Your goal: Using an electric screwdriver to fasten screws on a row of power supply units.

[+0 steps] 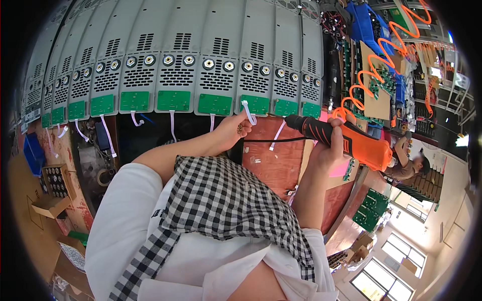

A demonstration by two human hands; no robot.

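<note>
My right hand (327, 149) is wrapped round an orange and black power screwdriver (369, 146), its black nose pointing left below the row of boards. Curled fingers of my left hand (236, 131) hold several small brass-coloured screws (240, 129). That hand is just below a green circuit board (255, 104), next to a looped white cable (252, 119) plugged into it; whether the fingers touch the cable I cannot tell. The board sits on the near end of a grey metal housing (255, 75), one of several side by side with round brass terminals.
White cables (172, 126) hang from the other boards over the red work surface (266, 168). An orange coiled hose (374, 75) runs down at the right, near blue bins (369, 25). Another person (409, 168) is farther right. A carton of small round parts (57, 183) stands left.
</note>
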